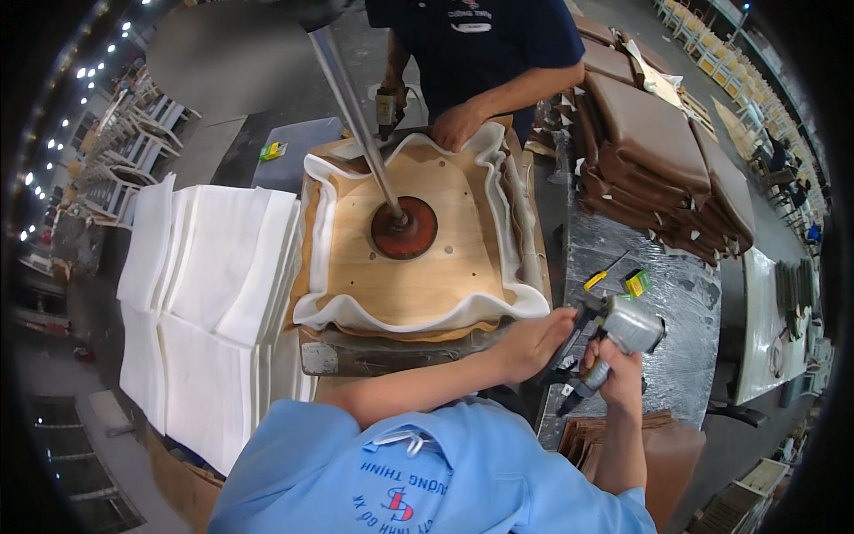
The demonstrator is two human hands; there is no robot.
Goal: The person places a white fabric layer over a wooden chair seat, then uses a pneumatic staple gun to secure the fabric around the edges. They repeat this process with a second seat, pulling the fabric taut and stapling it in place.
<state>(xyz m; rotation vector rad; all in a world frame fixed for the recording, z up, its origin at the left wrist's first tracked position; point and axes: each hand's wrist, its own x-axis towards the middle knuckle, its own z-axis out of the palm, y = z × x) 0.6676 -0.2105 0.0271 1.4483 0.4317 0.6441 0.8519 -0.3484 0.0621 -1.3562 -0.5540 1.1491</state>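
Staple gun (632, 324) gripped in R hand (621, 369), L hand (535, 344) nr it (can't tell grip), red disc (420, 238) blocking panel (356, 262) ctr.

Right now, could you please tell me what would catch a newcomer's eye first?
At centre, a red disc on a metal rod sits on a wooden panel edged with wavy white padding. At right, the right hand grips a silver pneumatic tool. Brown cushions are stacked at upper right.
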